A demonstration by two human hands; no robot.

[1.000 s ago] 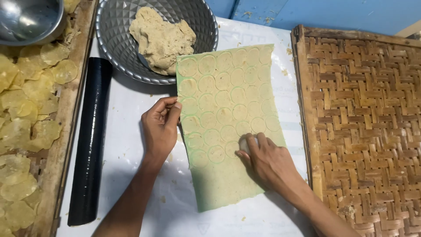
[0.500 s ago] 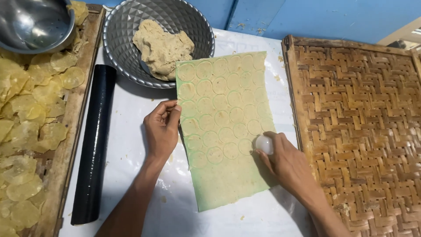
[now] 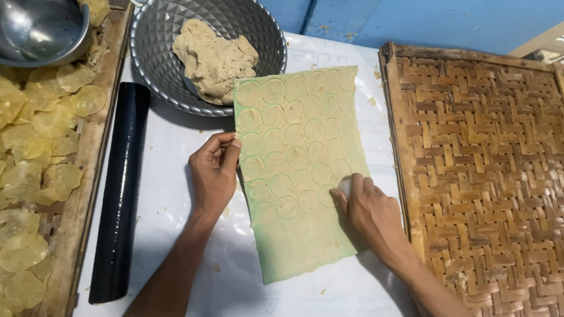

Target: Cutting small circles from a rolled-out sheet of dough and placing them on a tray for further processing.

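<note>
A black rolling pin [image 3: 120, 194] is laid lengthwise on the white table cover [image 3: 176, 147]. Behind it, a lump of beige dough [image 3: 212, 58] is held in a grey faceted bowl [image 3: 153, 64]. At the far left, pale yellow discs [image 3: 35, 147] are spread over a wooden-framed tray [image 3: 88, 170] (partly under a steel bowl [image 3: 38, 29]). A woven bamboo tray [image 3: 482, 170] is set on the opposite side.

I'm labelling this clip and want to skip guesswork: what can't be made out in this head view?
- The small white thing under the right hand: its fingers cover most of it.
- The sheet of dough beneath that hand: hidden.
- The metal bowl and woven tray: cut off by the frame edges.
- The grey bowl floor: covered by the dough lump.
</note>
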